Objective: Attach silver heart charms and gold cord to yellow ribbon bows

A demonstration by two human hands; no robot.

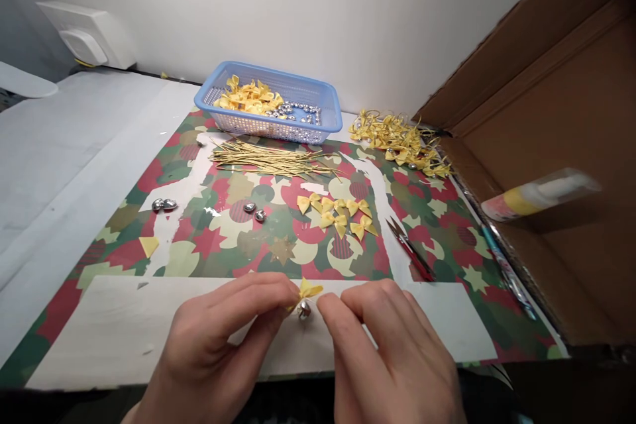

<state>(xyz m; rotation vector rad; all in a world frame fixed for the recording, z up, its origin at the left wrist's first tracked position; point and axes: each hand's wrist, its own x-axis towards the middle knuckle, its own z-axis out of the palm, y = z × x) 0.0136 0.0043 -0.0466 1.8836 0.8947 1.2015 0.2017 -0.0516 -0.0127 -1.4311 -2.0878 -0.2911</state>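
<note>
Near the front edge of the table, my left hand [218, 328] pinches a yellow ribbon bow [311, 289] between thumb and fingertips. A small silver bell [304, 309] hangs just below the bow, between my two hands. My right hand [392, 338] is closed in a pinch close to the bell's right side; whatever its fingertips hold is too small or hidden to make out. Beyond the hands lie several loose yellow bows [339, 212], two silver bells [255, 211] in the middle, and another pair of bells [163, 204] to the left.
Gold wire ties [268, 159] lie in a bundle before a blue basket [332, 120] holding bows and bells. Finished-looking bows with bells [397, 139] are heaped at back right. Red-handled scissors [415, 255], a glue bottle [527, 199] and a cardboard box [556, 99] are at right.
</note>
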